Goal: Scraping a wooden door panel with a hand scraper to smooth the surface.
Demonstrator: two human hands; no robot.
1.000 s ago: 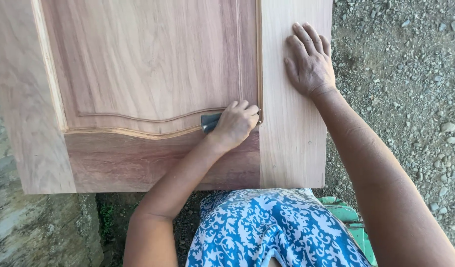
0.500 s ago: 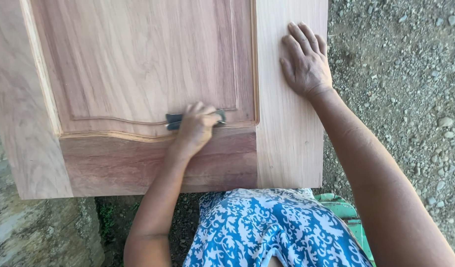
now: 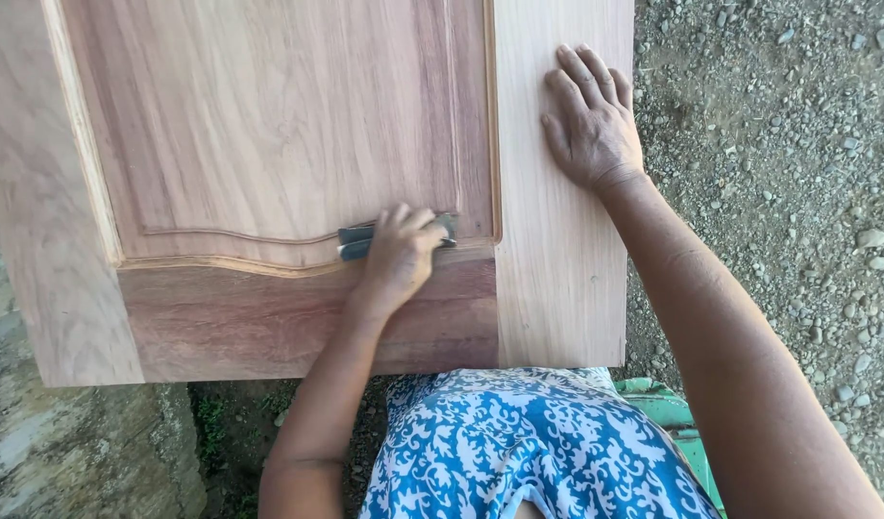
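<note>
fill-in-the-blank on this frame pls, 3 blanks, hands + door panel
1. The left hand presses a folded grey sanding sheet against the curved ____ of the wooden door.
2. The right hand lies ____ on the door's pale side board.
3. Right of the door the ground is covered with ____.

Missing words: moulding; flat; gravel

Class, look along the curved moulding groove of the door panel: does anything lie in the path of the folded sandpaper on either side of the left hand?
Nothing visible does. The left hand presses the sandpaper on the groove, which runs bare.
</note>
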